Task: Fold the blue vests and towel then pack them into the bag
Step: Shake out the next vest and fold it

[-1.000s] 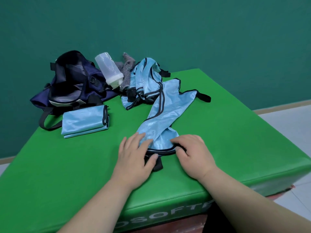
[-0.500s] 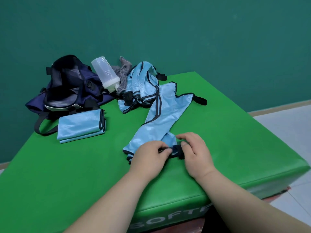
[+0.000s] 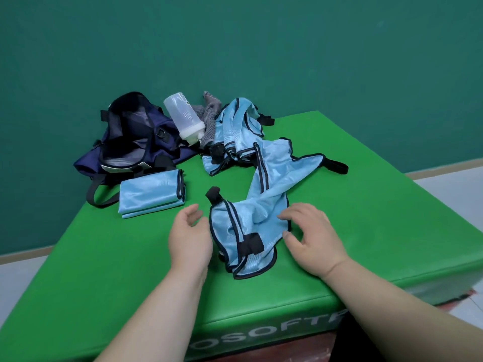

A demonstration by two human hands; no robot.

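Observation:
A light blue vest (image 3: 270, 202) with black trim lies stretched across the green mat, its near end bunched between my hands. My left hand (image 3: 189, 237) hovers just left of that end, fingers relaxed and holding nothing. My right hand (image 3: 312, 239) is spread at the vest's right edge, fingertips touching the cloth. A folded blue vest (image 3: 151, 194) lies to the left. Another crumpled blue vest (image 3: 235, 126) sits at the back, beside a grey towel (image 3: 210, 116). The navy bag (image 3: 128, 145) stands open at the back left.
A clear plastic bottle (image 3: 183, 118) leans between the bag and the towel. The green mat (image 3: 379, 231) drops off at its front and right edges. A green wall rises close behind. The bag's black strap (image 3: 95, 194) trails toward the folded vest.
Both hands have let go of the vest's black strap end and moved apart. The vest's near end now lies wider and closer to me, with a strap flipped up at its left.

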